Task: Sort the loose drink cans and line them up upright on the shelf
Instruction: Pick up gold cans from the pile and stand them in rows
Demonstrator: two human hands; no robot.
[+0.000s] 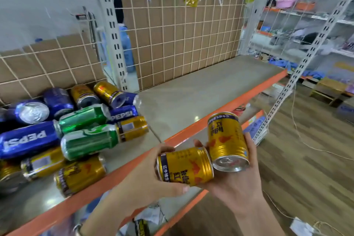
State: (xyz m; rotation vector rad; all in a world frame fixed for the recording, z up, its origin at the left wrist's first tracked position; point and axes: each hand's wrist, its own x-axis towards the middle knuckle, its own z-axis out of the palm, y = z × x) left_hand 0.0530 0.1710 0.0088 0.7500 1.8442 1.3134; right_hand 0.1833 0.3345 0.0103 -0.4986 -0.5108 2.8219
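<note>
Two gold cans are held just in front of the orange front edge of the shelf, neither resting on its grey board. The first gold can is turned on its side and is clasped by the left grip, with fingers curled over its top and the thumb pressed along its underside. The second gold can is tilted, its pull-tab end toward the camera, and is held by the right grip, with fingers wrapped round its far side and the thumb set near where the two cans meet. The two cans are seen just beside each other, apparently touching.

On the left part of the shelf a heap of cans is seen, all lying on their sides and pressed against one another: blue Pepsi cans, green cans and more gold cans. A wire grid backed with cardboard is fixed behind the shelf. A wooden floor is visible to the right.
</note>
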